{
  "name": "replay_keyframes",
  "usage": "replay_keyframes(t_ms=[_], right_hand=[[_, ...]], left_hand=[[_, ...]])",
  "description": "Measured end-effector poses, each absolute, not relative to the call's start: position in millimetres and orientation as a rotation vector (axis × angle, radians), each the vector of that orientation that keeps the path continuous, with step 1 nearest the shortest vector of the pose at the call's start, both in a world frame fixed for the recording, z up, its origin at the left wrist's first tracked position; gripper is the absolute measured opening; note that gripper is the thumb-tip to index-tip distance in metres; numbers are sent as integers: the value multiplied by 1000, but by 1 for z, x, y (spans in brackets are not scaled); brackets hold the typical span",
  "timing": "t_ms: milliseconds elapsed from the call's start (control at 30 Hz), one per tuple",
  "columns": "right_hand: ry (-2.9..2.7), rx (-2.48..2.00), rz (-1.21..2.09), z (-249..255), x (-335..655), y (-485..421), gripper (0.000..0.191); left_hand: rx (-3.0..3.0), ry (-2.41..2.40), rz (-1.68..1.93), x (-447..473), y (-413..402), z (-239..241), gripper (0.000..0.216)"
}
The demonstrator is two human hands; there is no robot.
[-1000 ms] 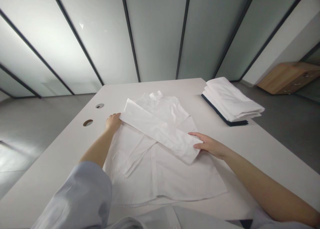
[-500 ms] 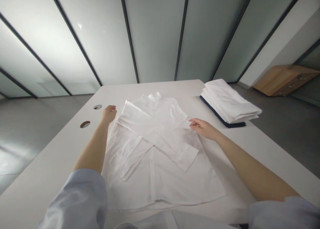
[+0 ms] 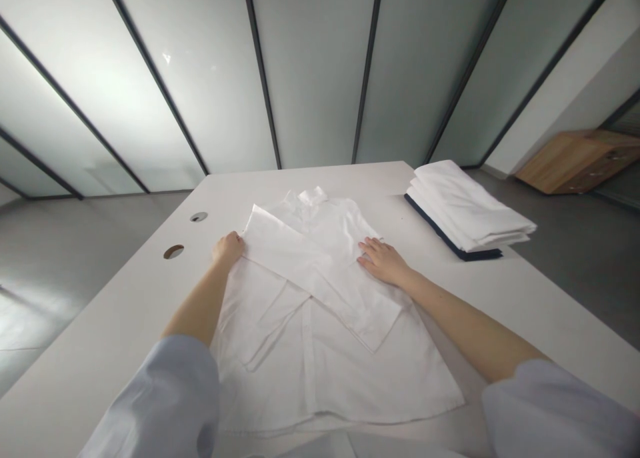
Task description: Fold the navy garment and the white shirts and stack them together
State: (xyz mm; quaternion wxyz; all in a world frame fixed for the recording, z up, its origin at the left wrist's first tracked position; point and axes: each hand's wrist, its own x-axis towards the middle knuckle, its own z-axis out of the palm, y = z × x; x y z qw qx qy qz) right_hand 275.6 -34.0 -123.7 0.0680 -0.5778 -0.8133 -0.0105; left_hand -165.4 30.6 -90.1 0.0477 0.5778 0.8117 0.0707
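Observation:
A white long-sleeved shirt [image 3: 340, 371] lies front up on the table, its collar at the far end and both sleeves folded across the chest. My left hand [image 3: 229, 248] is closed at the shirt's left side, fingers curled over the edge by the folded sleeve; the fingertips are hidden. On the right side of the chest, my right hand [image 3: 383, 261] rests palm down with its fingers stretched out over the cloth.
At the back right of the white table [image 3: 125, 325] stands a stack of folded white cloth [image 3: 465, 205] with a dark navy piece [image 3: 450, 241] underneath. Two round holes pierce the tabletop on the left. A wooden cabinet [image 3: 575, 161] stands on the floor beyond, near frosted glass panels.
My left hand has come inward onto the shirt's left edge. My right hand has moved left from the shirt's side and now lies flat on the chest.

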Motion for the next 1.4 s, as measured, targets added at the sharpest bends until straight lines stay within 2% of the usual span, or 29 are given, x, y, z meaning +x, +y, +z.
replay_keyframes(t_ms=[133, 367, 567, 733, 867, 1067, 1233, 1300, 1400], right_hand=[[-2432, -1834, -12, -103, 269, -13, 40], [-2346, -1855, -18, -109, 240, 35, 49], [-2339, -1863, 27, -128, 236, 40, 51], [-2312, -1879, 61, -127, 238, 36, 50], [-2312, -1880, 49, -125, 236, 34, 49], [-2303, -1898, 53, -125, 234, 33, 51], [-2324, -1882, 41, -126, 235, 32, 51], [-2343, -1869, 39, -127, 239, 31, 53], [-2377, -1843, 40, -130, 249, 27, 57]], left_hand=[[1943, 2430, 259, -157, 48, -87, 44], [2298, 2131, 191, -112, 75, -106, 54], [2150, 2181, 85, -104, 103, -115, 57], [2153, 2213, 133, -110, 123, -111, 52], [2049, 2288, 106, -107, 132, -109, 57], [2109, 2402, 211, -95, 115, -110, 61], [2432, 2202, 397, -89, 79, -107, 41], [2481, 2116, 389, -88, 66, -108, 38], [2451, 2057, 266, -88, 52, -112, 47]])
